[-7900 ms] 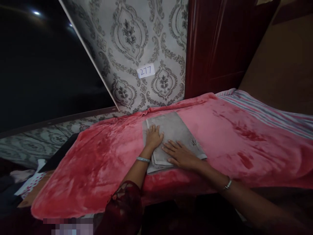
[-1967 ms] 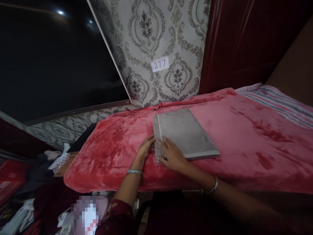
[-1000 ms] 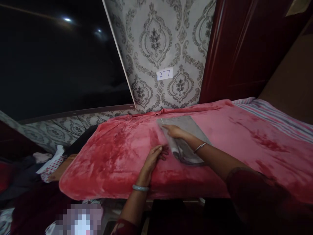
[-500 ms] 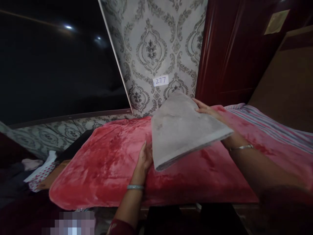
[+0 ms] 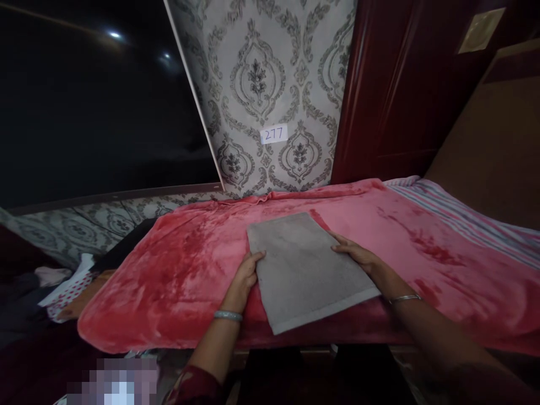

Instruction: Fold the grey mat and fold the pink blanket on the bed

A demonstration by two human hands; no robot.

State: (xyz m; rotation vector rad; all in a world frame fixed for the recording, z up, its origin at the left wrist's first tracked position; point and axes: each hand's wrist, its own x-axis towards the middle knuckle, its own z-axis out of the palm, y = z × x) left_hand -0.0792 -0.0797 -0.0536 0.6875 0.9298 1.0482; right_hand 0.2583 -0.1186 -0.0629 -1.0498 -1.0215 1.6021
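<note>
A folded grey towel (image 5: 310, 270) with a paler hem band along its near edge is low over the red plush blanket (image 5: 169, 281). My left hand (image 5: 247, 275) grips its left edge, thumb on top and the other fingers out of sight beneath. On the opposite side my right hand (image 5: 356, 254) holds the right edge, with its thumb over the upper face. The towel looks flat and slightly turned. Whether its underside rests on the blanket I cannot tell.
Patterned wallpaper with a paper label reading 277 (image 5: 274, 134) rises behind the blanket. A large dark screen (image 5: 101, 112) stands at left, a dark red door (image 5: 388, 84) at right. Striped cloth (image 5: 459, 216) lies at the right. Dotted fabric (image 5: 70, 295) is at the left edge.
The towel has come down and toward me from a raised, tilted position to nearly flat over the blanket. My left thumb now lies on its top, and my right hand has lowered with it.
</note>
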